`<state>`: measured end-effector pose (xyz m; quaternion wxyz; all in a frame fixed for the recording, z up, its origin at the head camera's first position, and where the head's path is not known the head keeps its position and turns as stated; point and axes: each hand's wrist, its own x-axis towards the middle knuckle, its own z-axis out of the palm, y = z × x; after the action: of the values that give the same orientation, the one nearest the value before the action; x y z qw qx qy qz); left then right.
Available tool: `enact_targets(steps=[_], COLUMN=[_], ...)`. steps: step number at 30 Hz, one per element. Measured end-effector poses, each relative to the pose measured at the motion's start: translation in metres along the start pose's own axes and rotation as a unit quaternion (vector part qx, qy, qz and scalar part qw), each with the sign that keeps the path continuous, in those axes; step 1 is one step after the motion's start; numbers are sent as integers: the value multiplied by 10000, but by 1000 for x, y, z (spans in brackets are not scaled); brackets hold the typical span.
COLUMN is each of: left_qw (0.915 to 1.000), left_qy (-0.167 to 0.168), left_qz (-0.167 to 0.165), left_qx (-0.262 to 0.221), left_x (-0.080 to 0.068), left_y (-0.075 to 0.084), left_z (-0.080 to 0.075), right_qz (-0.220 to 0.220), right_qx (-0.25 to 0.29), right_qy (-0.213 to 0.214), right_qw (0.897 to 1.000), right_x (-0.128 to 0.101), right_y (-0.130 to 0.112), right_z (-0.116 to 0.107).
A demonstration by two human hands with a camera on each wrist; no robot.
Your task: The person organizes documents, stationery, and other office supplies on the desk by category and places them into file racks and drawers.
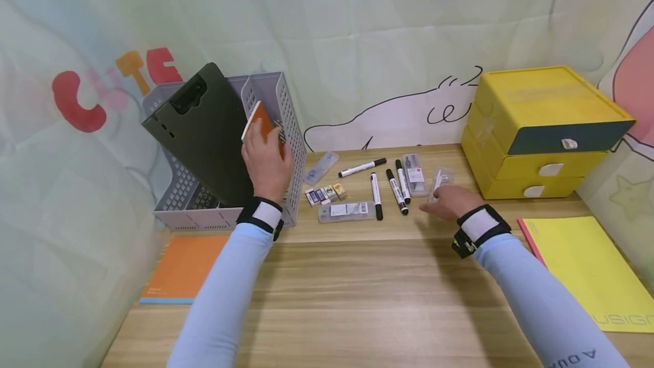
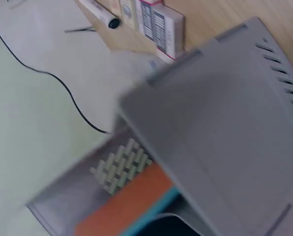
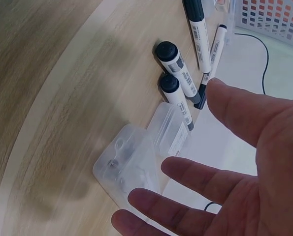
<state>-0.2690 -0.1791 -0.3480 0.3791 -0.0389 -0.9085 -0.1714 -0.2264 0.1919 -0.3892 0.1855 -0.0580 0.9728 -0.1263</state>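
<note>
My left hand (image 1: 268, 163) grips an orange notebook (image 1: 261, 119) in the right compartment of a grey file organizer (image 1: 292, 186). In the left wrist view the notebook's orange cover and blue edge (image 2: 148, 214) show behind the organizer's wall. A dark clipboard (image 1: 204, 141) leans in the organizer, left of that hand. With thumb and fingers spread apart, my right hand (image 1: 452, 203) reaches over a clear plastic case (image 3: 129, 164). In the right wrist view nothing lies between its fingers. Another clear case (image 3: 168, 130) stands beside it.
Several black-capped markers (image 1: 376, 195), small erasers (image 1: 325, 194) and a flat clear case (image 1: 347, 212) lie mid-table. Another clear case (image 1: 321, 167) sits by the organizer. A yellow drawer box (image 1: 552, 129) stands back right. An orange notebook (image 1: 179, 266) and a yellow notebook (image 1: 592, 266) lie near the sides.
</note>
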Motion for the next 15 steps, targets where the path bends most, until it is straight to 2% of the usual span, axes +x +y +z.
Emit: enact_targets(steps=[1,3,5,6,8,11,13,15], left_qw=[9996,9953,9839,9744,9471,8975,8685,8514], left_qy=[-183,-784,-1630,-2118,-3125,-4361,-4916,-5209], left_qz=[235,551,712,719,670,643,636,608], left_qx=[-23,-107,-196,-245,-279,-114,-5,97], left_x=[-1,-3,-8,-11,-16,-25,-28,-31], left_y=[6,17,28,32,40,47,50,52], left_z=[1,5,8,10,13,17,18,19], right_qz=[15,35,55,73,78,149,243,416], right_qx=[5,30,90,123,160,195,91,-18], right_qy=[-1,3,-6,-5,0,32,80,110], right_qw=[10000,10000,9999,9999,9998,9997,9996,9991], right_x=[-1,-2,-3,-4,-6,-9,-12,-14], right_y=[0,1,2,3,5,13,20,30], right_z=[-1,-1,-2,-3,-4,-6,-7,-8])
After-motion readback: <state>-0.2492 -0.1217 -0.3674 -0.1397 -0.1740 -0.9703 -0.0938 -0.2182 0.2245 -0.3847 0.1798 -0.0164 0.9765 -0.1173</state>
